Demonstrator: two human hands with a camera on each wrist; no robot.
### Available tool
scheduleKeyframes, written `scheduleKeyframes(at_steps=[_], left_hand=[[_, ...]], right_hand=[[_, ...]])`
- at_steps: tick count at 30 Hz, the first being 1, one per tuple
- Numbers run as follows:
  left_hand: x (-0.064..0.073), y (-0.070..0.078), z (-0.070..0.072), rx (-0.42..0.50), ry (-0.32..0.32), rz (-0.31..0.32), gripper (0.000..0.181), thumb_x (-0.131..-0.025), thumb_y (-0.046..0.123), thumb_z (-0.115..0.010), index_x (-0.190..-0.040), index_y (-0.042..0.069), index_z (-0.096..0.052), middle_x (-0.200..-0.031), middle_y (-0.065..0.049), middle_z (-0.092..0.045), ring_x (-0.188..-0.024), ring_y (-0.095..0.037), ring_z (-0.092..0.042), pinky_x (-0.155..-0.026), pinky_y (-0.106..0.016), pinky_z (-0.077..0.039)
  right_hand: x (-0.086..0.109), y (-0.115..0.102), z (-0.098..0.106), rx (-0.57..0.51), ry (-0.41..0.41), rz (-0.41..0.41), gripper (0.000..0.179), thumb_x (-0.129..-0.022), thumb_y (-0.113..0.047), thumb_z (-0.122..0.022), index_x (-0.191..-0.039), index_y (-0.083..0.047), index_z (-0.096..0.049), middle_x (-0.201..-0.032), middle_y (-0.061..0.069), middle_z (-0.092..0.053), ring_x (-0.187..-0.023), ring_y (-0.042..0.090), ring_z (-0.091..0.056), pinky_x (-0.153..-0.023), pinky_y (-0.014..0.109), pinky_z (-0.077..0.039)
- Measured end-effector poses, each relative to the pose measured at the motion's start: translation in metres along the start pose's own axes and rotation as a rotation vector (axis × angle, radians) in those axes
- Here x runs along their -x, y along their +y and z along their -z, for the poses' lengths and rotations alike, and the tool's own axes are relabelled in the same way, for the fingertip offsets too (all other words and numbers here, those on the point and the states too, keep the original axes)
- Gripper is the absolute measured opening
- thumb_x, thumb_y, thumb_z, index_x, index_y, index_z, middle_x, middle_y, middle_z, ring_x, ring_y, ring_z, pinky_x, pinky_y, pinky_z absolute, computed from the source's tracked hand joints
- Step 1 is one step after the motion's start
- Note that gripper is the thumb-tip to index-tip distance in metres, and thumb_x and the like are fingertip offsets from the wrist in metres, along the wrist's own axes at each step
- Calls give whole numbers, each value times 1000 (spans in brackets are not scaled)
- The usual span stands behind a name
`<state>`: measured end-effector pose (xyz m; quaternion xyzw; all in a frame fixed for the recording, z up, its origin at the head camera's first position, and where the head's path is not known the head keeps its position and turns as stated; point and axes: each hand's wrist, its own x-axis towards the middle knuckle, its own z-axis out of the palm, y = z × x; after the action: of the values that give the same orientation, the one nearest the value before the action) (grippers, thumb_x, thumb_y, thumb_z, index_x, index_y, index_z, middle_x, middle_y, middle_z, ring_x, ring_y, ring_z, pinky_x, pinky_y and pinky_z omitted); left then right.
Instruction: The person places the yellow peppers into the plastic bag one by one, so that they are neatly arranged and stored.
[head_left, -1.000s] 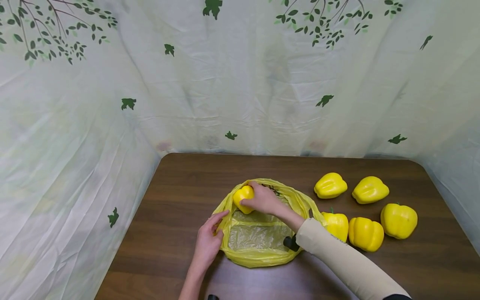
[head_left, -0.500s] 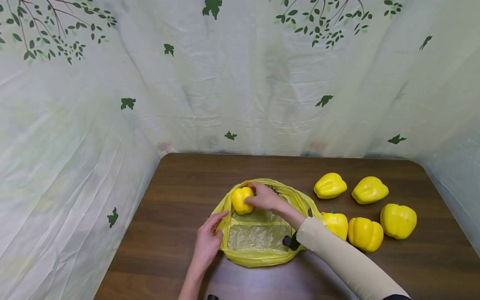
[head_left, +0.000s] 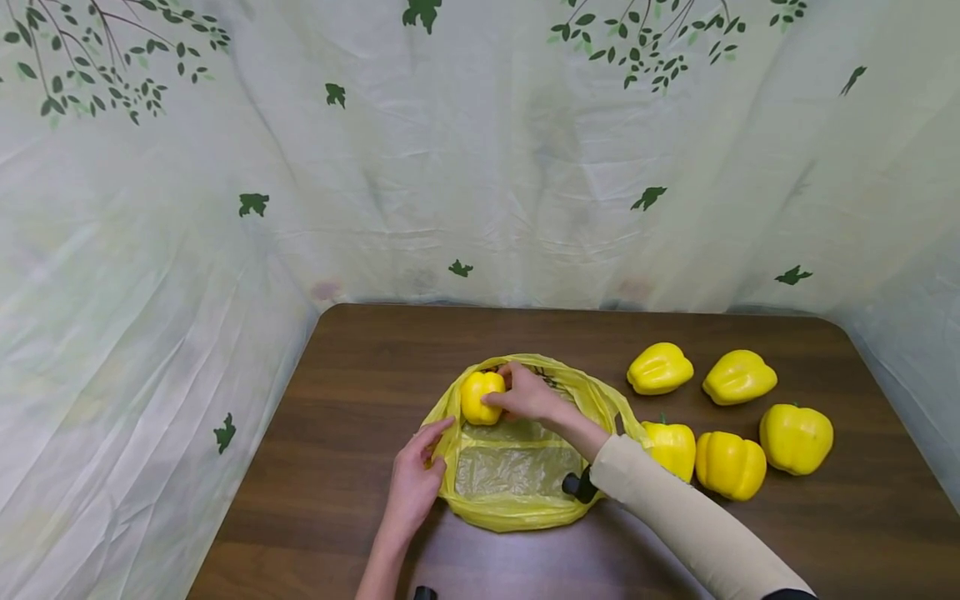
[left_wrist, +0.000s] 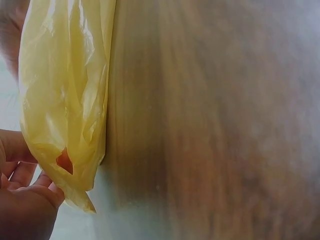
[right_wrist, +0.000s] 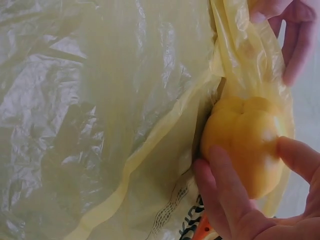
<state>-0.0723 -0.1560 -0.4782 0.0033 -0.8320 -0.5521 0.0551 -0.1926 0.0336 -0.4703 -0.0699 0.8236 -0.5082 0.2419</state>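
A yellow plastic bag (head_left: 517, 521) lies spread on the table with its mouth facing up. Inside its far left part sits a yellow bell pepper (head_left: 482, 398). My right hand (head_left: 528, 393) reaches over the bag and grips this pepper, thumb on one side and fingers on the other, as the right wrist view (right_wrist: 260, 215) shows. At the bag's left rim, my left hand (head_left: 420, 471) holds the plastic between thumb and fingers. In the left wrist view the bag's side (left_wrist: 65, 100) hangs in folds beside the left-hand fingers (left_wrist: 42, 187).
Several more yellow bell peppers (head_left: 731, 467) lie on the brown table (head_left: 360, 350) to the bag's right, one of them partly behind the bag's rim and my sleeve (head_left: 675, 508). A leaf-patterned cloth (head_left: 517, 167) hangs behind the table.
My right hand has shifted the pepper slightly left inside the bag, and its thumb has slid toward the pepper's right side. My left hand stays at the bag's rim.
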Motion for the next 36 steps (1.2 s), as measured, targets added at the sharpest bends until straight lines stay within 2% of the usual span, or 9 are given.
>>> scheduleKeyframes(at_steps=[6, 9, 15, 19, 24, 29, 32, 36], left_hand=[[-6, -29, -5, 8, 13, -3, 57, -79, -25, -53, -127, 3, -65, -125, -13, -63, -105, -29, -60, -88, -45, -50], [-7, -36, -5, 18, 10, -23, 58, -79, -24, -54, -127, 7, -66, -125, -9, -63, -105, -25, -60, -87, -41, -51], [-7, -38, -3, 12, 13, -52, 57, -78, -22, -55, -125, 8, -67, -123, -6, -64, -101, -23, -61, -85, -38, -51], [-7, -37, -3, 8, 13, -45, 57, -78, -22, -55, -126, 8, -67, -122, -6, -64, -99, -23, -60, -84, -36, -51], [-7, -38, -3, 12, 17, -36, 57, -79, -22, -56, -126, 8, -66, -122, -6, -64, -98, -23, -60, -82, -34, -51], [-5, -33, -3, 10, 25, -7, 55, -79, -23, -56, -127, 4, -65, -123, -10, -64, -99, -27, -59, -82, -35, -50], [-3, -19, -1, 4, 16, 4, 53, -79, -23, -55, -127, -1, -63, -124, -15, -63, -99, -32, -59, -83, -39, -50], [2, 3, 3, -7, 4, 6, 51, -79, -23, -55, -126, -5, -62, -123, -19, -62, -100, -35, -59, -84, -43, -50]], right_hand=[[2, -2, 0, -6, 5, 0, 52, -88, -22, -74, -126, 3, -47, -116, 16, -56, -93, 24, -61, -72, 39, -57], [6, -3, 1, 0, 12, -3, 54, -88, -22, -74, -128, 4, -47, -116, 17, -56, -94, 24, -61, -73, 38, -56], [12, -5, 4, -32, 23, -18, 59, -88, -20, -74, -133, 5, -47, -122, 18, -57, -98, 25, -62, -77, 39, -56], [15, -4, 7, -67, 12, -23, 58, -89, -19, -72, -136, 4, -46, -125, 18, -57, -100, 26, -62, -78, 40, -56], [22, -2, 9, -78, 4, 8, 58, -90, -19, -71, -138, 3, -46, -128, 19, -56, -100, 26, -63, -77, 40, -56], [32, 0, 11, -54, 7, 32, 62, -91, -21, -71, -142, 1, -43, -132, 23, -54, -96, 26, -65, -76, 40, -56], [38, 1, 12, -55, 13, 40, 64, -91, -22, -70, -144, 0, -42, -135, 23, -53, -98, 27, -65, -78, 43, -55], [45, 4, 11, -65, 34, 56, 64, -91, -24, -71, -144, -2, -42, -137, 22, -52, -112, 31, -60, -84, 44, -53]])
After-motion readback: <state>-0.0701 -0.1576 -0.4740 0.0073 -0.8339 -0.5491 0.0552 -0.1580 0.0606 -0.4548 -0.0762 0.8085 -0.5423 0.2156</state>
